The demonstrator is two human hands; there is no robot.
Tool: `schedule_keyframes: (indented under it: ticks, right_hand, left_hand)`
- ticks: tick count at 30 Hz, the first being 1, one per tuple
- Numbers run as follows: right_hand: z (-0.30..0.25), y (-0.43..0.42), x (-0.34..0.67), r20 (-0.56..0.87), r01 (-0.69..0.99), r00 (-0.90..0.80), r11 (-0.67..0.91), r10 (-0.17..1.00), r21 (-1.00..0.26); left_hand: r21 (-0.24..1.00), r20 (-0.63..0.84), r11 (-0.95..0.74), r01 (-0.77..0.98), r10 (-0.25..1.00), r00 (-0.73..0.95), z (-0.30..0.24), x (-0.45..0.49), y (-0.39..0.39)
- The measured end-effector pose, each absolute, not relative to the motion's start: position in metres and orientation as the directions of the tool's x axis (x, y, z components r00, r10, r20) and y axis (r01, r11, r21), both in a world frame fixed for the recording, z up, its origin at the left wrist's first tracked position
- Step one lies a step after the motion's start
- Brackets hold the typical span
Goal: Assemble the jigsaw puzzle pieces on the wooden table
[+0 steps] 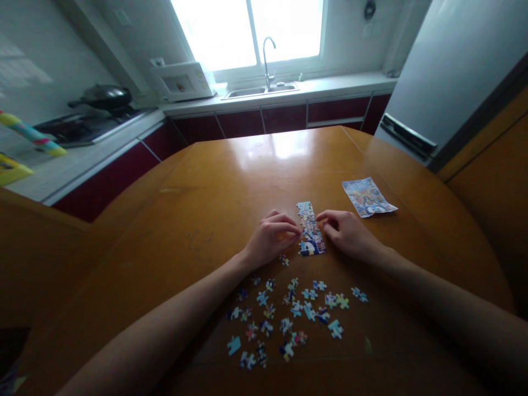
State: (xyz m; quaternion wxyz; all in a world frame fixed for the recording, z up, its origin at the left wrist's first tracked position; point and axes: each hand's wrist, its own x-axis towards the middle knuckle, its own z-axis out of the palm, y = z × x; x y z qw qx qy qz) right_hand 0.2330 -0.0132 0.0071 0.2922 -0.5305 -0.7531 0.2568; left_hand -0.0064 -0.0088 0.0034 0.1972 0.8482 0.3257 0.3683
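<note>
A partly assembled jigsaw puzzle strip (310,226) lies on the wooden table, with a penguin-like figure at its near end. At its left edge, my left hand (275,235) has thumb and index finger pinched together; whatever is between them is hidden. My right hand (346,232) rests at the strip's right edge, index fingertip against or very near it, fingers bent and thumb slightly apart. One loose puzzle piece (284,259) lies just below my left hand. Several more loose pieces (297,308) are scattered between my forearms, nearer to me.
A creased picture sheet (368,197) lies on the table (214,187) beyond my right hand. Past the table are a counter with a sink (247,92), a microwave (183,81) and a stove with a black pan (106,97). A refrigerator (449,71) stands at right.
</note>
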Motion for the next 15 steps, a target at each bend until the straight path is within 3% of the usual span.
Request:
schedule_keyframes:
  ticks: [15]
  right_hand:
    - [0.0116, -0.0170, 0.2352, 0.156, 0.657, -0.332, 0.347, 0.930, -0.669]
  left_hand:
    - [0.571, 0.458, -0.700, 0.429, 0.705, 0.542, -0.0019, -0.0073, -0.0070]
